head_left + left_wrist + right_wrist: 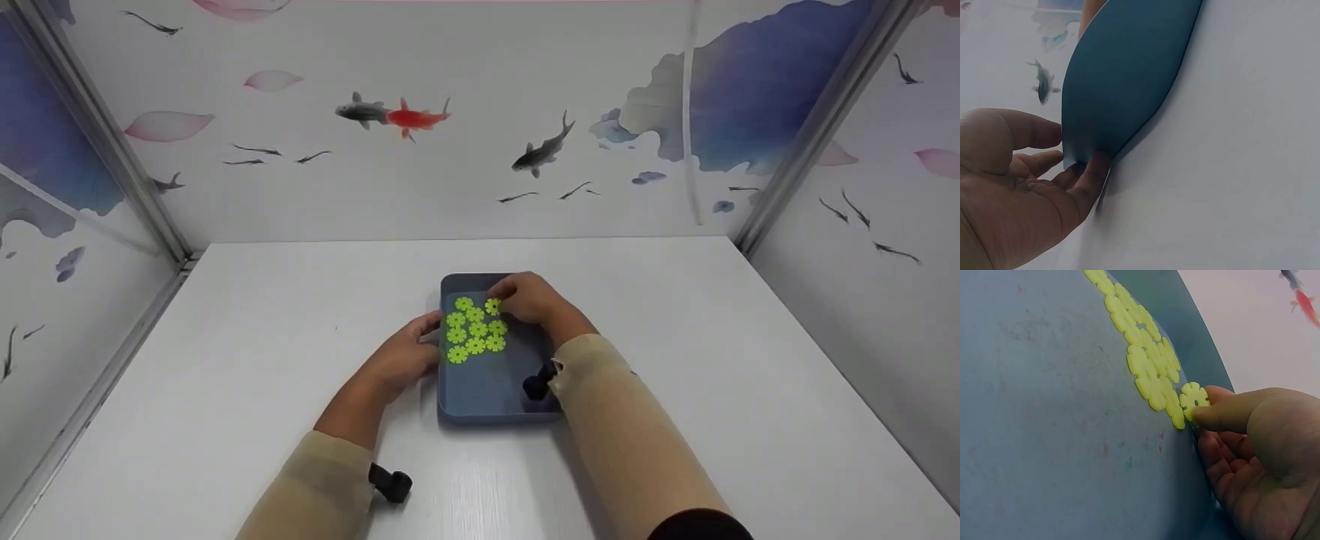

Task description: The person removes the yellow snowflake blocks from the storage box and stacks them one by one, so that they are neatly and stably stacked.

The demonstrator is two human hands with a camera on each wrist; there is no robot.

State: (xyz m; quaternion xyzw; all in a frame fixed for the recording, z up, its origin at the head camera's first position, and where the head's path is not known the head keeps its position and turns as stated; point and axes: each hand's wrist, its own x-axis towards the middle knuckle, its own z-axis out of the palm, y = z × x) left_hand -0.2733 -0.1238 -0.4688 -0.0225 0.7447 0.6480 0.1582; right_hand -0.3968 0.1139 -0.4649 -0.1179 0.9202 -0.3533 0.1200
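Observation:
A blue-grey rectangular tray (480,390) holds several yellow-green snowflake discs (478,329), lying flat and close together toward its left side. My right hand (529,300) reaches over the tray's far right part. Between its thumb and index finger it pinches one snowflake disc (1193,400), notched round the rim with a hole at the centre. That disc is beside the others in the right wrist view. My left hand (409,356) is at the tray's left side. Its thumb and fingertips touch the outer wall (1123,73) of the tray in the left wrist view.
The tray stands on a white table (262,337). A back wall (450,195) printed with fish and petals rises behind it, and side panels stand at both sides. Each sleeve carries a small black wrist camera (391,484).

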